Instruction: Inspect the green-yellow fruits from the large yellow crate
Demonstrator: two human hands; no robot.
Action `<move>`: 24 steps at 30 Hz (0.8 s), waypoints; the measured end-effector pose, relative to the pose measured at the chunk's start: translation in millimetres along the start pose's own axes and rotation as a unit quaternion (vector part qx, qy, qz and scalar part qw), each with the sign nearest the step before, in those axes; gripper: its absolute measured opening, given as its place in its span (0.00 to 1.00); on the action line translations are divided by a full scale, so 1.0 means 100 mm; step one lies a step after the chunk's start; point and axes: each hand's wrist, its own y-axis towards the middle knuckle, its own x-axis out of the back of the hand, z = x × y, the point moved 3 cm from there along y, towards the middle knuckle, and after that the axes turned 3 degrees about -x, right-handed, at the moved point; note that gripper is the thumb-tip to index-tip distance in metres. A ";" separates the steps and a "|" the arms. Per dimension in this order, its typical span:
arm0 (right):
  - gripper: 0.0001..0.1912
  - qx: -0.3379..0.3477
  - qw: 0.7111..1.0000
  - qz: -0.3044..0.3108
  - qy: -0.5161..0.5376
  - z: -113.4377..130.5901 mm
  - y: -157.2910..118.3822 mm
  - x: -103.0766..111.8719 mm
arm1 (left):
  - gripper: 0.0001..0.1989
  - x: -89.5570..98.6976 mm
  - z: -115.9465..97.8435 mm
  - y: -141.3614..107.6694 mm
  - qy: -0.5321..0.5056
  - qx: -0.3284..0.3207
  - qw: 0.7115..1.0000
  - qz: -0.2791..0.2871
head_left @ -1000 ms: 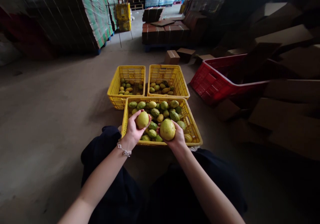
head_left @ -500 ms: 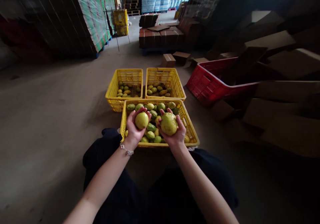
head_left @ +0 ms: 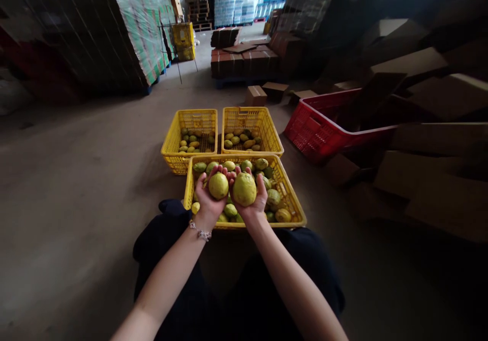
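Palm up, my left hand (head_left: 212, 206) cradles a smooth, round yellow-green fruit (head_left: 218, 186), its fingers curled behind it. In my right hand (head_left: 254, 207) lies a bigger, lumpier yellow-green fruit (head_left: 244, 189), with the thumb along its right side. The two hands are side by side, their fingers almost touching, above a yellow plastic crate (head_left: 292, 196). That crate holds many green and yellow fruits, some ridged; the hands hide part of them. The exact kind of fruit cannot be told.
Behind the front crate stand a left yellow crate (head_left: 170, 143) and a right yellow crate (head_left: 272, 132), each with several fruits low inside. A red crate (head_left: 316, 132) and piled cardboard boxes (head_left: 415, 173) are on the right. Farther back are a loaded pallet (head_left: 244, 62) and a wrapped stack (head_left: 139, 31).
My right hand has moved left with its fruit, bringing the two fruits close together. My left hand has shifted slightly right. Both hands still hold the same fruits.
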 end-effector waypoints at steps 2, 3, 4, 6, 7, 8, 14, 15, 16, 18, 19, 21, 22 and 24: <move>0.17 -0.002 1.000 0.007 0.002 -0.01 0.03 0.00 | 0.15 -0.02 -0.01 0.00 -0.008 0.003 1.000 -0.006; 0.17 -0.003 1.000 0.010 0.002 -0.02 0.04 0.00 | 0.16 -0.02 -0.01 0.00 -0.010 0.005 1.000 -0.008; 0.17 -0.003 1.000 0.011 0.002 -0.02 0.06 0.00 | 0.17 -0.02 -0.01 0.00 -0.010 0.006 1.000 -0.012; 0.17 -0.003 1.000 0.011 0.001 -0.02 0.08 0.01 | 0.17 -0.02 -0.01 0.01 -0.012 0.005 1.000 -0.020; 0.16 -0.002 1.000 0.012 0.001 -0.03 0.09 0.02 | 0.16 -0.01 -0.01 0.01 -0.014 0.003 1.000 -0.022; 0.16 -0.002 1.000 0.014 0.001 -0.03 0.09 0.02 | 0.15 0.00 -0.01 0.02 -0.016 0.002 1.000 -0.022; 0.15 -0.006 1.000 0.022 0.011 -0.03 0.10 0.02 | 0.12 0.07 -0.02 0.06 -0.002 -0.006 1.000 -0.004; 0.15 -0.002 1.000 0.022 0.013 -0.01 0.10 0.03 | 0.12 0.08 -0.02 0.06 0.001 -0.005 1.000 0.001; 0.15 0.004 1.000 0.023 0.014 0.02 0.11 0.05 | 0.12 0.09 -0.02 0.06 0.005 -0.004 1.000 0.008; 0.14 0.018 0.999 0.025 0.008 0.10 0.11 0.09 | 0.13 0.11 0.00 0.05 0.022 0.000 0.999 0.026; 0.14 0.026 0.999 0.026 0.004 0.15 0.12 0.12 | 0.13 0.14 0.01 0.05 0.040 0.002 0.999 0.036; 0.15 0.040 0.999 0.026 -0.006 0.26 0.12 0.19 | 0.13 0.24 0.08 0.04 0.101 0.019 0.993 0.051; 0.15 0.048 0.998 0.027 -0.011 0.32 0.11 0.22 | 0.13 0.33 0.13 0.03 0.147 0.035 0.987 0.052; 0.16 0.065 0.997 0.024 -0.023 0.45 0.08 0.28 | 0.12 0.61 0.26 -0.02 0.281 0.099 0.954 0.044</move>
